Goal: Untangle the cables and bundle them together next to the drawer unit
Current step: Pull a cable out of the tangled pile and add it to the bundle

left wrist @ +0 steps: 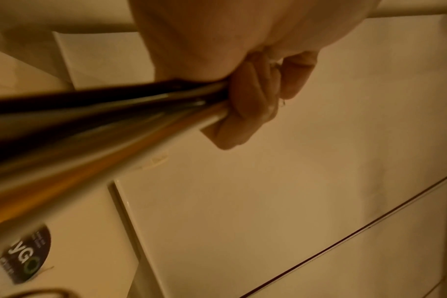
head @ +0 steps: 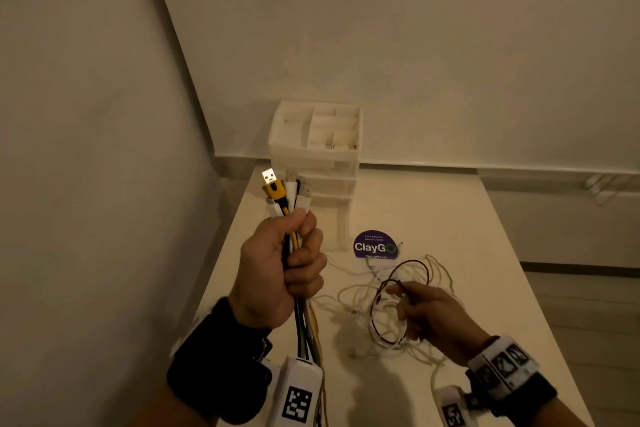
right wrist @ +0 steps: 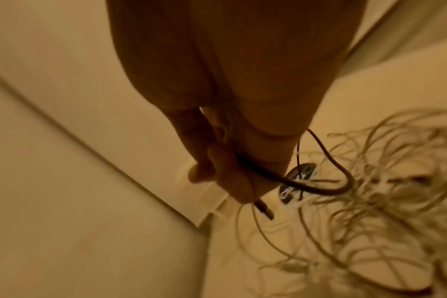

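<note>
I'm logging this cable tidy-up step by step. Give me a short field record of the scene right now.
left hand: grips cable bundle, plug ends up
right hand: pinches dark cable near its plug
loose cables: pale tangle on table
drawer unit: white, at the table's far edge by the wall
sticker: round, beside drawer unit

A pale table (head: 433,218) is set into a corner formed by two plain, off-white walls (head: 415,28). The room is dimly lit, and everything is tinted a warm yellowish tone. A round dark sticker (head: 374,245) (printed "ClayGo" in white letters) is seen on the tabletop. Along the foot of the back wall a light ledge (head: 554,172) is run, and beyond the table's right edge the floor (head: 595,340) is glimpsed.
</note>
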### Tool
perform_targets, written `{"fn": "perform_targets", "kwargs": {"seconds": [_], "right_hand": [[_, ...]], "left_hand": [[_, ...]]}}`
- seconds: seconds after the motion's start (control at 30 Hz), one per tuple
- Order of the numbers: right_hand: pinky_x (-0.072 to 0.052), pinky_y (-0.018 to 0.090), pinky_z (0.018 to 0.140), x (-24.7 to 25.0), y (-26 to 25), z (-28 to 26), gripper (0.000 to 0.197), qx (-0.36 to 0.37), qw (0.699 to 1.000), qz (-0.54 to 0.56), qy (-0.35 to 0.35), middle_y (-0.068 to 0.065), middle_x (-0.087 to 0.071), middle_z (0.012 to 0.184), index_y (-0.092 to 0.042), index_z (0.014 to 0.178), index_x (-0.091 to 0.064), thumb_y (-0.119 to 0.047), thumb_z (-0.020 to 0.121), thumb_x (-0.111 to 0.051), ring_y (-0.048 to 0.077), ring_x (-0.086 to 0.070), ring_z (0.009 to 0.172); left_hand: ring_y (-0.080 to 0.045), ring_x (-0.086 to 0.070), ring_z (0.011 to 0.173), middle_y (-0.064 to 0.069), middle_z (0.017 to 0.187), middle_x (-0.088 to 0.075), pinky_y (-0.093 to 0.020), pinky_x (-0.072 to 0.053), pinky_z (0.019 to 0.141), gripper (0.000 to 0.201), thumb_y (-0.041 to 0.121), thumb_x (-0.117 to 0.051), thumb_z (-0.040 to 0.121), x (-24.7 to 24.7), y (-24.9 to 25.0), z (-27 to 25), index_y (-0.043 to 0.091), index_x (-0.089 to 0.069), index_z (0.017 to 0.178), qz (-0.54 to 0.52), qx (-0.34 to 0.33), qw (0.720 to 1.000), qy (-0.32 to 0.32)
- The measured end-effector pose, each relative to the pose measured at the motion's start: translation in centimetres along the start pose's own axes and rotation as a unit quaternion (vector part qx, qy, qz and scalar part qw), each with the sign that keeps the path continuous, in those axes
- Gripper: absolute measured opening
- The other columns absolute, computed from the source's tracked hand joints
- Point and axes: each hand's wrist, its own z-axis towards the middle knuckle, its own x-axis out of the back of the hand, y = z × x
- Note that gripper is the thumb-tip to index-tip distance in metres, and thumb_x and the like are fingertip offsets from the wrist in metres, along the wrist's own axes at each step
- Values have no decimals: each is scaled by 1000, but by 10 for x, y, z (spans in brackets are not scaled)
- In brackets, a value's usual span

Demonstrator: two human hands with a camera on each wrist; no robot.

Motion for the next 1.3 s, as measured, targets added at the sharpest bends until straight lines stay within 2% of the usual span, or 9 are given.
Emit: {"fn": "perform_targets", "kwargs": {"seconds": [0.1, 0.27, 0.43, 0.53, 0.73, 0.87, 1.03, 1.17, 1.3], "right_hand": [[-30, 34, 52, -14, -20, -26, 32, 67, 990, 123, -15, 9, -44, 63, -4, 114, -67, -17, 103, -40, 20, -30, 54], [-29, 33, 53, -34, -46, -53, 46, 228, 970, 75, -43, 12, -33, 60, -25, 129, -60, -43, 87, -61, 19, -28, 54], [-37, 32, 55, -42, -56, -70, 46, 313, 942, -110, -45, 5, -41, 57, -53, 127, -53, -16, 100, -44, 19, -36, 53], [-44, 36, 57, -45, -55, -78, 51, 353, 897, -263, -31, -1, -47, 56, -64, 130, -39, -27, 95, -39, 20, -43, 52], [-36, 18, 52, -45, -54, -83, 59, 410, 818, -402, 15, -11, -50, 64, -60, 140, -26, -22, 97, -39, 9, -47, 54], [-46, 22, 60, -46, -46, -83, 40, 391, 841, -372, 31, -10, -59, 73, -63, 132, -36, -41, 99, -34, 11, -57, 62], [-41, 16, 60, -32, -25, -87, 24, 345, 891, -294, 19, -4, -59, 63, -37, 97, -65, -34, 98, -41, 7, -55, 60], [-40, 17, 62, -17, -3, -75, 21, 294, 918, -267, 9, -2, -55, 68, -28, 88, -63, -31, 96, -44, 4, -49, 63], [-38, 25, 61, -1, 19, -50, 33, 244, 914, -322, 43, -10, -51, 62, -25, 77, -55, -46, 98, -41, 6, -48, 59]], "left_hand": [[-5, -20, 34, 4, 49, -26, -13, -14, 38, 24, 32, -50, 87, -4, -11, 7, 15, -47, 70, 10, 0, 999, 42], [-5, -18, 33, 5, 48, -26, -15, -10, 40, 24, 35, -50, 85, -14, -23, 19, 15, -51, 71, 23, 18, 996, 86], [-6, -17, 35, 2, 51, -22, -16, -12, 41, 40, 48, -67, 77, -23, -36, 26, 10, -55, 80, 95, -8, 990, 104], [-8, -15, 35, 2, 50, -20, -15, -16, 40, 54, 48, -79, 67, -29, -41, 29, 3, -55, 83, 144, -24, 984, 103], [-11, -14, 38, -3, 51, -19, -16, -19, 40, 42, 44, -67, 76, -33, -48, 32, 7, -46, 69, 205, -32, 970, 130], [-15, -21, 44, -5, 53, -29, -21, -21, 42, 50, 52, -49, 86, -33, -49, 37, 16, -39, 53, 198, -82, 966, 144], [-18, -50, 46, -2, 55, -41, -36, -53, 53, 46, 55, -45, 85, -22, -17, 38, 18, -45, 57, 104, -143, 973, 147], [-7, -17, 35, 5, 50, -22, -16, -17, 37, 47, 61, -41, 85, -14, 15, 38, 20, -31, 61, 96, -154, 976, 119], [-6, -14, 33, 6, 47, -21, -15, -10, 39, 49, 60, -43, 85, -14, 37, 28, 21, -27, 61, 141, -207, 959, 135]]}}
